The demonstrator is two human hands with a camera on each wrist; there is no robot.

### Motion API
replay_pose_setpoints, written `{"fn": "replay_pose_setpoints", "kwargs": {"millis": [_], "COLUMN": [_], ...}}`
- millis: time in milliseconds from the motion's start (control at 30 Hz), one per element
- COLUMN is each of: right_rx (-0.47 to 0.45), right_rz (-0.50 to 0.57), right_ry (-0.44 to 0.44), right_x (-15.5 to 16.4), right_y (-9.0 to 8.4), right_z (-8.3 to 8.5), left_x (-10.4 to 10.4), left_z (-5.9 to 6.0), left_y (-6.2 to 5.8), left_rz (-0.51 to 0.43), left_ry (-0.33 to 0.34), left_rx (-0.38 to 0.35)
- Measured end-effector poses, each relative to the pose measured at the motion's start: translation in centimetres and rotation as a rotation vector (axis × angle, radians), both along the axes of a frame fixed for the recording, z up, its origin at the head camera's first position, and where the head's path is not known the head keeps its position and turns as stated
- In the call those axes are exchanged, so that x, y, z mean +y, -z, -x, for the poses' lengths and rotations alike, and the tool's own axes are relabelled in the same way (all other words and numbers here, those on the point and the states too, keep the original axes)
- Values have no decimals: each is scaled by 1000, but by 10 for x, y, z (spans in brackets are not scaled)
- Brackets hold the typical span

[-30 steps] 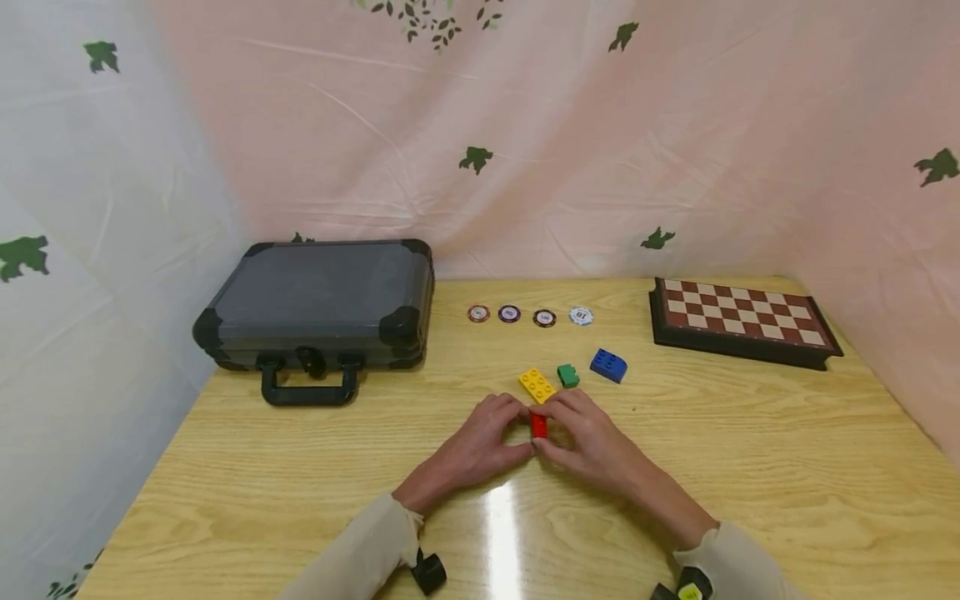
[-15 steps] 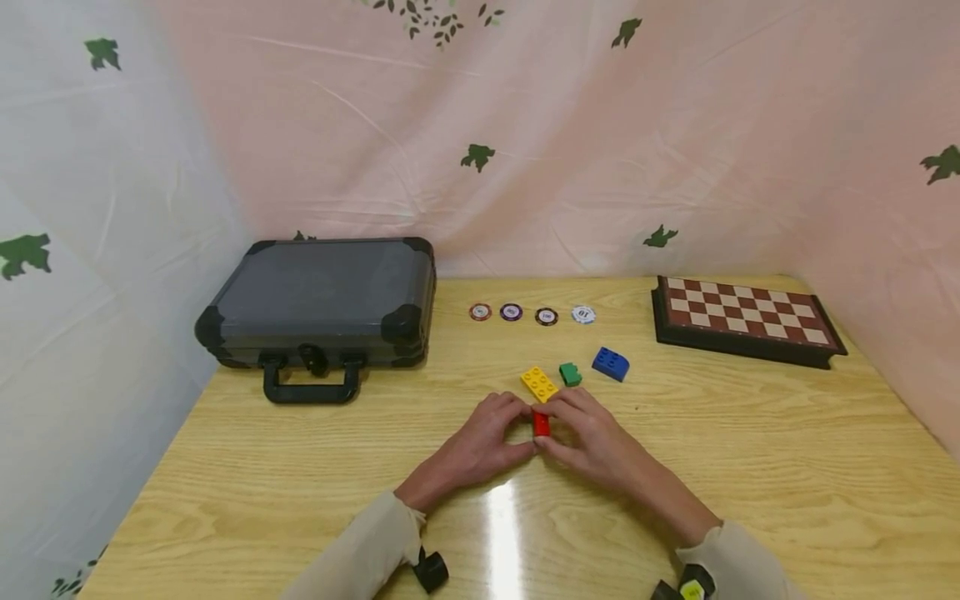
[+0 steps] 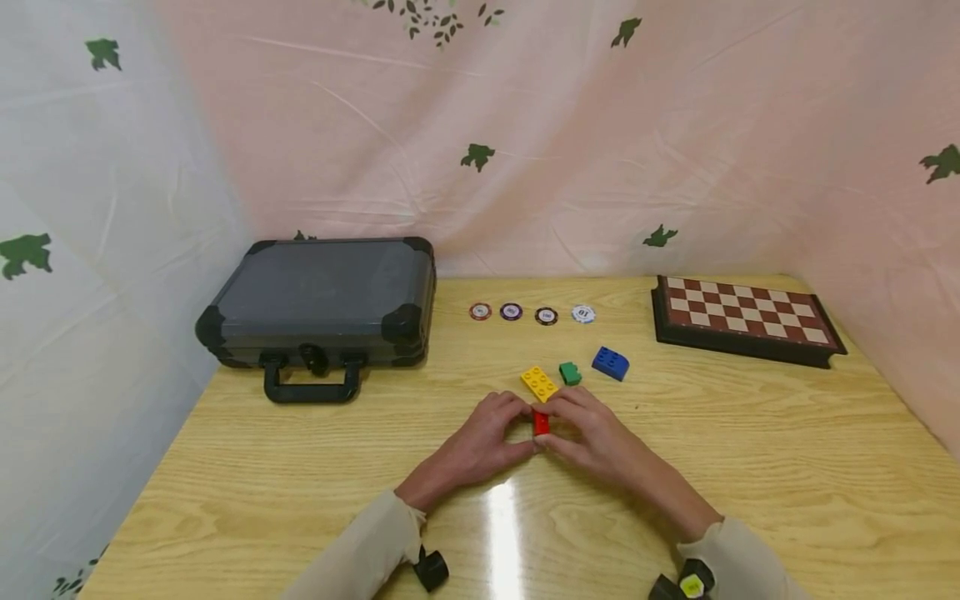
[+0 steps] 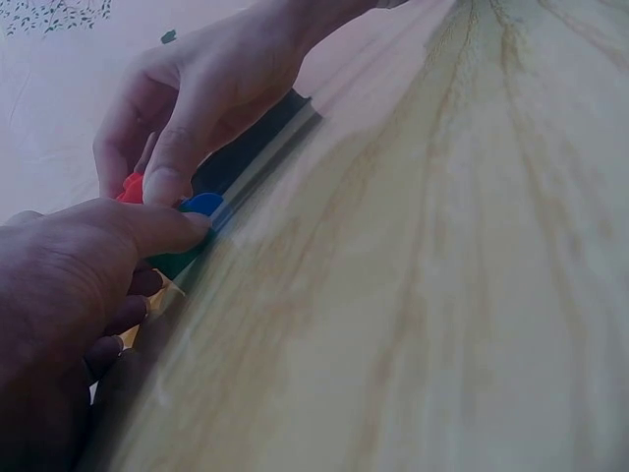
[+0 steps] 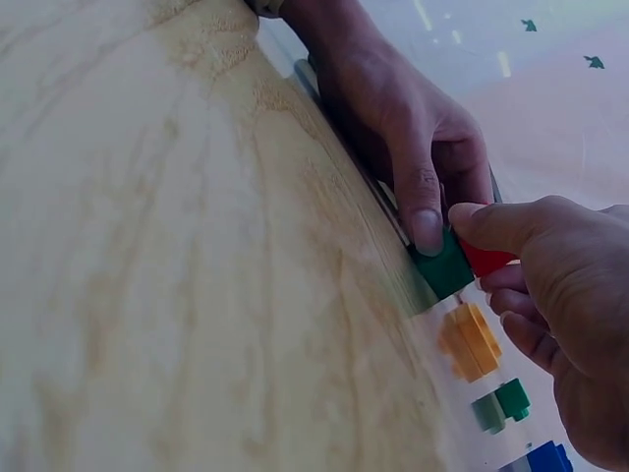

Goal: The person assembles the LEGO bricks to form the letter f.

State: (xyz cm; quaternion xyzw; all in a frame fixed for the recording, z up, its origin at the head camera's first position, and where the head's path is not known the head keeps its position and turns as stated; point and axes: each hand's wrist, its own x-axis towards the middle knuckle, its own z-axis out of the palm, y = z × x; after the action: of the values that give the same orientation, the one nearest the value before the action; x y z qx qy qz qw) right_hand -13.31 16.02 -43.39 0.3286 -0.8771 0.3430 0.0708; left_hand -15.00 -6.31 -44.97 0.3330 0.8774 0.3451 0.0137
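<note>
In the head view both hands meet over the table around a red toy brick (image 3: 541,423). My right hand (image 3: 596,433) pinches that brick between thumb and fingers. My left hand (image 3: 480,442) pinches a green brick (image 5: 442,271), which the right wrist view shows right against the red one, lower down. Whether the two are joined cannot be told. The left thumb lies on the green brick's near side. Just beyond the fingers lie a yellow brick (image 3: 538,383), a small green brick (image 3: 570,373) and a blue brick (image 3: 611,363) with a curved end.
A grey case (image 3: 322,292) with black corners and handle stands at the back left. Several poker chips (image 3: 511,312) lie in a row near the back edge. At the back right is a checkered game board (image 3: 750,315). Fabric hangs (image 3: 480,208) behind the table (image 3: 337,467).
Both hands stay nearly in place, still gripping the bricks. The head view has shifted very slightly since the first frame; the other objects lie as before.
</note>
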Motion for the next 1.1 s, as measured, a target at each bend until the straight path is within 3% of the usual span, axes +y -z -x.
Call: {"fn": "replay_pose_setpoints", "kwargs": {"millis": [1100], "right_rx": [10], "right_rz": [-14], "right_ry": [-36], "right_x": [1], "right_y": [-3], "right_z": [3], "left_x": [1], "left_z": [-1], "left_y": [-1], "left_rz": [1], "left_ry": [1], "left_rx": [12]}}
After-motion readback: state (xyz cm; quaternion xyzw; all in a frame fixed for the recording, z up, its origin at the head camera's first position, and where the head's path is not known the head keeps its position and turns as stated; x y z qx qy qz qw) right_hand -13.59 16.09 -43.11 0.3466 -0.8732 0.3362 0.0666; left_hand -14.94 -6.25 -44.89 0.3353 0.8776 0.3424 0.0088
